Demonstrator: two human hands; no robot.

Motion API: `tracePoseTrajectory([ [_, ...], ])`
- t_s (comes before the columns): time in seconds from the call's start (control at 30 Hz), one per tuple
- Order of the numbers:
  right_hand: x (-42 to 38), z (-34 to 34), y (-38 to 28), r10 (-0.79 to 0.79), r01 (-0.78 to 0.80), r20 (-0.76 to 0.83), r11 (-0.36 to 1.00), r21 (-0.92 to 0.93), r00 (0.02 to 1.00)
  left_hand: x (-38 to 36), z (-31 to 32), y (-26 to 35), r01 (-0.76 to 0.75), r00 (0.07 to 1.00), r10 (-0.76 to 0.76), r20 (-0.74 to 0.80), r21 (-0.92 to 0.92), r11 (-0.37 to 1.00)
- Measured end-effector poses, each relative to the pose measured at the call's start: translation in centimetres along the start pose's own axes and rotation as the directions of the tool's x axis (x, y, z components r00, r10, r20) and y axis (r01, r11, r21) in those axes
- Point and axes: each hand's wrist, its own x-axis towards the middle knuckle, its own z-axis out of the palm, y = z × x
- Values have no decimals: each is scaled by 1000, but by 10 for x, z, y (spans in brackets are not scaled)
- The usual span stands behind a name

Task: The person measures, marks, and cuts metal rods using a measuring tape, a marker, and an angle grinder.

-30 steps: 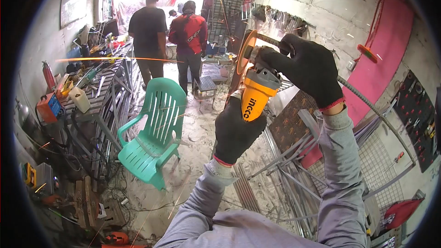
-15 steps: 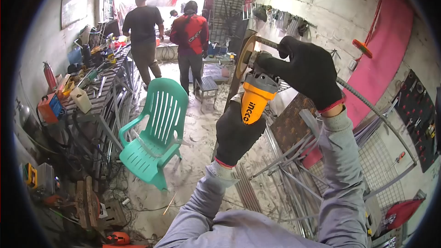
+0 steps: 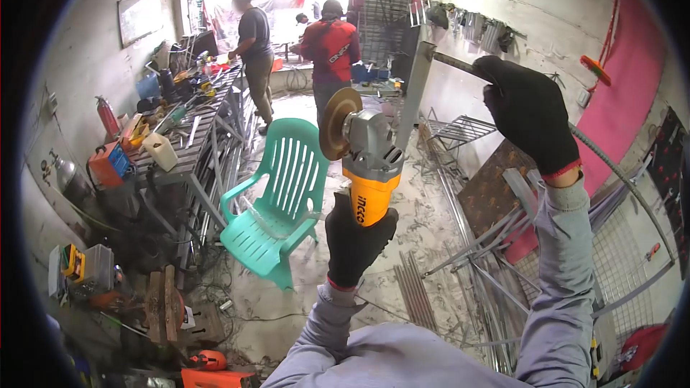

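My left hand, in a black glove, is wrapped around the orange body of an angle grinder. The grinder points upward, its brown disc facing left and apart from the metal post. My right hand, gloved too, is raised and closed around a ribbed steel bar. The bar's left end meets the top of an upright grey metal post, and its other part curves down to the right. My palm hides the middle of the bar.
A green plastic chair stands ahead to the left. Beyond it is a slatted workbench loaded with tools. Two people are farther back. Metal rods lie on the floor, and steel frames lean at right.
The grinder has moved left, away from the post and bar. My right hand has left the grinder's head and now grips the bar. One person in back has turned toward the bench.
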Motion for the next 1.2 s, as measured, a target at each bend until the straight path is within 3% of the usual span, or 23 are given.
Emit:
tracePoseTrajectory([
  [0.03,-4,4,2,-55,54,-88,999,-6,995,-2,-5,-9,-114,992,118,-46,75,991],
  [0.07,-6,7,1,-109,108,-174,994,-18,979,-2,-10,-11,-112,992,116,-51,83,990],
  [0.1,-8,-3,-6,15,-15,-30,1000,9,999,-4,-15,-13,-104,993,108,-44,85,991],
  [0.2,-8,-4,-18,128,-125,-50,990,69,990,-9,-33,-36,-129,990,136,-37,148,980],
  [0.27,-6,-8,-23,152,-149,-25,986,78,988,-12,-43,-24,92,996,-91,-21,38,995],
  [0.4,-8,-11,-19,175,-173,-15,979,108,984,-18,-65,-45,91,994,-91,-55,2,996],
  [0.47,-16,-19,-10,181,-181,-27,983,-4,983,-20,-82,-48,157,986,-158,-50,-27,987],
  [0.53,-32,-37,-2,299,-298,15,954,-41,954,-26,-94,-46,153,987,-150,-61,45,987],
  [0.63,-69,-57,34,273,-279,-80,957,-80,959,-34,-120,-72,102,993,-95,-64,123,987],
  [0.67,-83,-64,40,370,-365,-100,929,59,924,-37,-127,-82,116,992,-110,-53,132,984],
  [0.7,-97,-79,57,317,-321,-74,945,-59,946,-41,-134,-92,132,988,-130,-79,18,991],
  [0.77,-125,-105,79,405,-402,-16,904,-146,914,-49,-144,-92,188,975,-205,-79,-181,965],
  [0.83,-149,-125,81,575,-562,58,813,-150,816,-59,-165,-116,197,980,-200,-18,-88,976],
  [0.9,-159,-149,84,378,-344,-6,835,-430,926,-59,-177,-129,252,966,-252,49,13,968],
  [0.97,-159,-163,94,115,-79,12,752,-654,993,-58,-177,-136,215,973,-230,-21,-278,936],
  [1.03,-162,-165,101,-170,178,96,582,-793,981,-59,-178,-127,252,965,-262,-10,-241,937],
  [1.07,-163,-165,102,-149,181,113,597,-782,982,-56,-176,-121,242,966,-255,-28,-230,943],
  [1.13,-163,-161,102,-273,201,65,511,-836,960,-54,-174,-116,290,951,-308,-35,-246,925],
  [1.2,-171,-157,108,-286,191,14,601,-776,958,-54,-176,-116,347,930,-365,-46,-219,912],
])
